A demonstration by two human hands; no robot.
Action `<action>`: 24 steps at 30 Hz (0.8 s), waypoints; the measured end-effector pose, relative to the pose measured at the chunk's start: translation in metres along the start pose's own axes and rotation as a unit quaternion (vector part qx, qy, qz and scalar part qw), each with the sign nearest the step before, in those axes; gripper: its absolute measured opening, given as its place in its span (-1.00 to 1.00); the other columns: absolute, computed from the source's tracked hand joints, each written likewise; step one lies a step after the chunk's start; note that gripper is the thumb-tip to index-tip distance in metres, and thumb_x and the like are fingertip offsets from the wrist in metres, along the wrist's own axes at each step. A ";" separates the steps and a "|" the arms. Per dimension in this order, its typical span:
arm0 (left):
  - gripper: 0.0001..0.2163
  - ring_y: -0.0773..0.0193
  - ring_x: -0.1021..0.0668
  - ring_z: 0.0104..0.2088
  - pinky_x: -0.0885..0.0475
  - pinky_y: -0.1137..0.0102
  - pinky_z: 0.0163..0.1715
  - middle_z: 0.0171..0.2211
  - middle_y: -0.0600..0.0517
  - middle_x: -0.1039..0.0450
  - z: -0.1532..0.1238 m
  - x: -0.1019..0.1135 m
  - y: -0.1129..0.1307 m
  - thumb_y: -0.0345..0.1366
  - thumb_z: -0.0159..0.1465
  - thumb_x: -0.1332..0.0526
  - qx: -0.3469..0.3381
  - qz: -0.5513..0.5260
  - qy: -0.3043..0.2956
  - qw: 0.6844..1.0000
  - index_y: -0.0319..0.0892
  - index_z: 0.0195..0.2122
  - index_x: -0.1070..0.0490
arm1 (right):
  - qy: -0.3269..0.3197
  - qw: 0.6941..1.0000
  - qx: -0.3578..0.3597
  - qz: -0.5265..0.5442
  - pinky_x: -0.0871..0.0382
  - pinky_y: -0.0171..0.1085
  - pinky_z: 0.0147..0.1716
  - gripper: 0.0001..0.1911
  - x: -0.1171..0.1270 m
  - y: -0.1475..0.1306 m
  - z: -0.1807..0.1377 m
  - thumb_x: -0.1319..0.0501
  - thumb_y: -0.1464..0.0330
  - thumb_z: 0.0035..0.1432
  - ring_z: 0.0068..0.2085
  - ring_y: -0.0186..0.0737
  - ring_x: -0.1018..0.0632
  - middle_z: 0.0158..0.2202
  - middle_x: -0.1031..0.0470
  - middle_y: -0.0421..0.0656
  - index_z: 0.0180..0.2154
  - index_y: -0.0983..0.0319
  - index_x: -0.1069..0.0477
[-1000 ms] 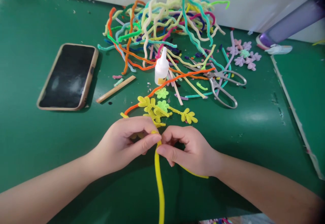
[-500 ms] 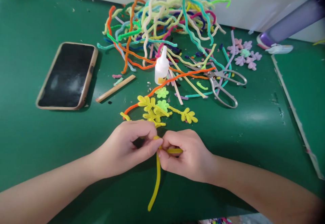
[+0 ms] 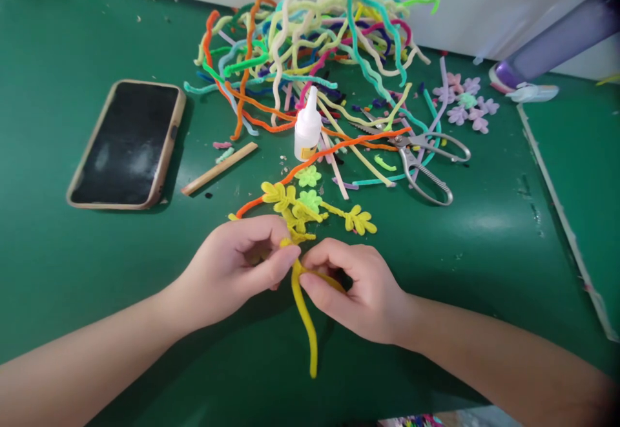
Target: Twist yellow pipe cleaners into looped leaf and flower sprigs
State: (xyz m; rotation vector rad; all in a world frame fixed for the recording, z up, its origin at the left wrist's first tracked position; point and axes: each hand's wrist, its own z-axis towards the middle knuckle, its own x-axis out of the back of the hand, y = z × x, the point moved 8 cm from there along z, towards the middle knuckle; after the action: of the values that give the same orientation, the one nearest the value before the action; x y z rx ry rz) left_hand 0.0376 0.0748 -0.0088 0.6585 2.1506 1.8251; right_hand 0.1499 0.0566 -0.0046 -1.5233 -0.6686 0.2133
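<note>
Between both hands is a yellow pipe cleaner (image 3: 305, 323), one end hanging down toward the table's near edge. My left hand (image 3: 237, 265) is closed, pinching its folded top between thumb and fingers. A second stretch of the same yellow stem runs into my right hand (image 3: 358, 288), which is closed on it at the thumb and forefinger. Part of the stem is hidden by the fingers. Just beyond the hands lie yellow leaf shapes of pipe cleaner (image 3: 361, 220) and two light green flower shapes (image 3: 309, 176).
A heap of coloured pipe cleaners (image 3: 310, 33) lies at the back. In front of it stand a white glue bottle (image 3: 307, 133) and, lying down, scissors (image 3: 421, 156). A phone (image 3: 126, 146) and wooden stick (image 3: 220, 168) are left; a purple flower (image 3: 465, 101) and bottle (image 3: 552, 46) right.
My left hand has shifted slightly left and up, and the right hand's fingertips have drawn a little apart from it. The hanging end of the yellow pipe cleaner has swung right.
</note>
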 end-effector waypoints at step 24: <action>-0.79 0.51 -0.33 -0.61 -0.27 0.56 -0.54 -0.62 0.19 -0.26 0.001 0.005 -0.002 -0.28 0.29 -0.17 0.024 -0.081 0.023 0.996 -0.21 -0.48 -0.31 | 0.078 0.996 -0.022 0.034 -0.16 -0.43 -0.66 -0.91 0.012 0.006 -0.004 -0.16 0.37 0.21 -0.62 -0.47 -0.26 -0.59 -0.30 -0.31 -0.29 0.23 -0.42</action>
State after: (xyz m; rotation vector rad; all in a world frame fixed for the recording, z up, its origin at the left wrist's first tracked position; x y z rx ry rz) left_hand 0.0335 0.0773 -0.0108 0.4425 2.2129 1.7251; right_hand 0.1638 0.0598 -0.0065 -1.5890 -0.5018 0.1305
